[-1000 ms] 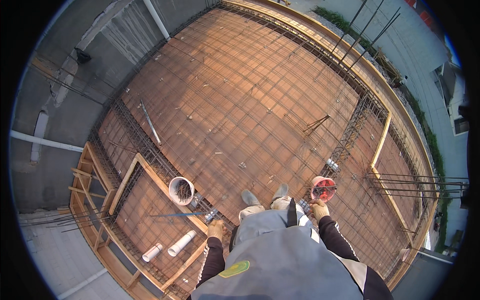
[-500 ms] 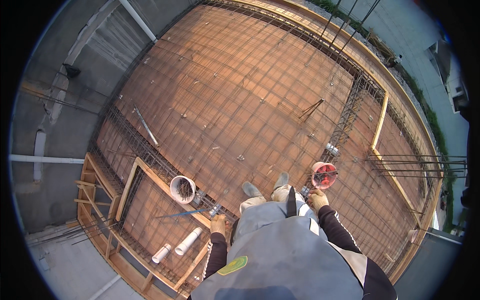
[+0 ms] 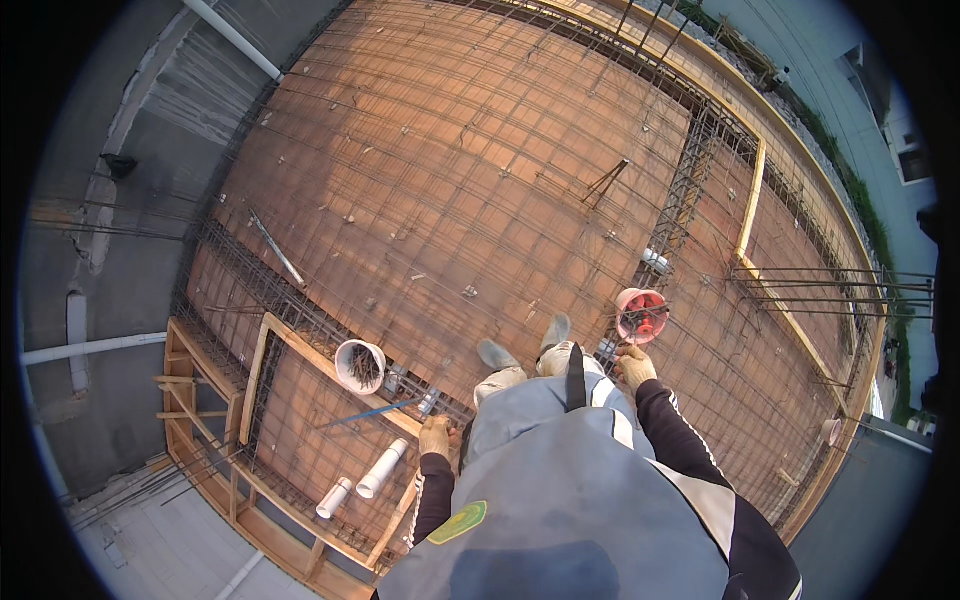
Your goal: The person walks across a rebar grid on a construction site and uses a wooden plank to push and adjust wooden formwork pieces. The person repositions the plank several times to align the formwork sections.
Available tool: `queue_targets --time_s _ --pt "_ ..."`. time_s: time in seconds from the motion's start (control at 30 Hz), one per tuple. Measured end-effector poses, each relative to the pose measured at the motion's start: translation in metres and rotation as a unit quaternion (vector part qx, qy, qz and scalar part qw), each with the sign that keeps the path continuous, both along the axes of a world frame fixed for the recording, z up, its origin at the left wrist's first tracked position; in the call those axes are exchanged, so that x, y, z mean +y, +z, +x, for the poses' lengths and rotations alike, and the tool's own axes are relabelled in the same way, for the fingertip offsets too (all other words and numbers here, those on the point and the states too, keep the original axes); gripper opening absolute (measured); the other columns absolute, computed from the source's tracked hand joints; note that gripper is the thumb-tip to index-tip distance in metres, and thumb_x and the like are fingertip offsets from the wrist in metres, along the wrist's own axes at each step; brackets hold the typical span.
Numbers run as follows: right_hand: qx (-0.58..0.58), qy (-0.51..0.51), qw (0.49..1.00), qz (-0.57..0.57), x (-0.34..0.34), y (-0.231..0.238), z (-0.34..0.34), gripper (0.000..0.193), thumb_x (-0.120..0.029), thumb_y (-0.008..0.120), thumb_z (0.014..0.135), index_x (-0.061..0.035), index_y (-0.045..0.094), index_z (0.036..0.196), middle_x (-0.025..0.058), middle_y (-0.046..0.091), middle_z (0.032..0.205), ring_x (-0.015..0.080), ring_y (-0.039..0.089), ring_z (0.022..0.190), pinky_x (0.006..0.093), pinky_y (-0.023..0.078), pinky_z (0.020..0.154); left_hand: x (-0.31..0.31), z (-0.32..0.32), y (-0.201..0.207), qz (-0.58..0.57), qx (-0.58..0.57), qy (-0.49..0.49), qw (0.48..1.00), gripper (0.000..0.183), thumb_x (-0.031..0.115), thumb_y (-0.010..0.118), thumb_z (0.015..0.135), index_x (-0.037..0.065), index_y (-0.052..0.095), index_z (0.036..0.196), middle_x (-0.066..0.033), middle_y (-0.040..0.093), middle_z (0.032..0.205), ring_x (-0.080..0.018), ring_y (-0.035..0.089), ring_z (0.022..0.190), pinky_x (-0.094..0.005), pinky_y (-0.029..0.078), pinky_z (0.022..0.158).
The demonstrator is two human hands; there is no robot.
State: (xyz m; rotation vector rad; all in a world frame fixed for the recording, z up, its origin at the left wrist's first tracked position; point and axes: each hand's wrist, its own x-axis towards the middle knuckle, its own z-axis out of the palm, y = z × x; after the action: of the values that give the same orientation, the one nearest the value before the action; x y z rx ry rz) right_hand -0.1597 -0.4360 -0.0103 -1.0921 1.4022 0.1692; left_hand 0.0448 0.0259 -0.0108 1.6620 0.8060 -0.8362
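Observation:
My left hand is held low beside my left thigh, its gloved-looking fingers curled; whatever they close on is hidden. Ahead of it lies a thin blue bar, and a pale bucket of short dark metal pieces stands farther off. My right hand is beside my right knee, also curled, just on the near side of a pink bucket containing red pieces. I cannot make out whether it grips the bucket or something small.
A rebar grid covers the brown formwork deck under my boots. Two white pipes lie at the left, near timber framing. Upright rebar stands at the far edge. Bars jut out at the right; a grey wall rises left.
The view has tilted slightly, so the deck, buckets and both hands appear higher in the picture. Both hands stay curled in about the same places beside my legs.

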Motion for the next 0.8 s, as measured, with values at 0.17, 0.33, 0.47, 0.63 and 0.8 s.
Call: queue_targets --time_s 0.17,0.33,0.47,0.63,0.8 --pt "-0.014 0.036 0.998 -0.048 -0.005 -0.005 -0.015 0.026 -0.014 0.062 0.096 -0.0106 0.067 0.121 -0.0019 0.069 0.096 0.0109 0.061 0.073 0.0280 0.049 0.061 -0.001 -0.003 0.001 -0.020 0.006 -0.011 1.000 0.019 0.021 0.061 0.096 0.007 0.069 0.106 -0.0012 0.060 0.077 -0.0123 0.058 0.059 -0.0261 0.052 0.052" --pt "-0.021 -0.021 0.999 -0.042 -0.008 -0.013 -0.036 0.021 -0.012 0.065 0.094 -0.0059 0.070 0.113 0.0006 0.068 0.090 0.0108 0.059 0.069 0.0291 0.047 0.058 -0.006 0.007 0.006 -0.011 0.006 -0.039 0.999 0.012 0.019 0.062 0.095 0.008 0.066 0.096 -0.0004 0.058 0.070 -0.0105 0.056 0.055 -0.0263 0.048 0.048" --pt "-0.007 -0.050 0.997 -0.054 -0.011 -0.024 -0.061 0.018 -0.006 0.067 0.092 -0.0018 0.071 0.109 0.0047 0.069 0.085 0.0142 0.061 0.075 0.0304 0.051 0.070 -0.024 0.018 0.012 0.046 0.001 -0.079 0.996 0.012 0.024 0.065 0.095 0.012 0.065 0.093 0.0030 0.058 0.070 -0.0100 0.058 0.057 -0.0254 0.048 0.049" --pt "-0.018 -0.080 0.995 -0.057 -0.026 -0.050 -0.089 0.016 -0.002 0.063 0.094 -0.0003 0.070 0.108 0.0056 0.069 0.090 0.0154 0.063 0.080 0.0295 0.052 0.074 -0.063 0.036 0.026 0.063 -0.014 -0.164 0.984 0.015 0.023 0.062 0.093 0.010 0.068 0.099 -0.0008 0.063 0.074 -0.0129 0.063 0.061 -0.0286 0.053 0.052" --pt "-0.009 -0.081 0.993 -0.084 -0.048 -0.072 -0.111 0.016 0.001 0.061 0.094 0.0021 0.070 0.108 0.0073 0.070 0.091 0.0162 0.064 0.082 0.0304 0.053 0.076 -0.119 0.046 0.031 0.035 -0.042 -0.209 0.976 0.019 0.022 0.064 0.093 0.006 0.069 0.102 -0.0002 0.062 0.076 -0.0124 0.062 0.061 -0.0283 0.054 0.054"
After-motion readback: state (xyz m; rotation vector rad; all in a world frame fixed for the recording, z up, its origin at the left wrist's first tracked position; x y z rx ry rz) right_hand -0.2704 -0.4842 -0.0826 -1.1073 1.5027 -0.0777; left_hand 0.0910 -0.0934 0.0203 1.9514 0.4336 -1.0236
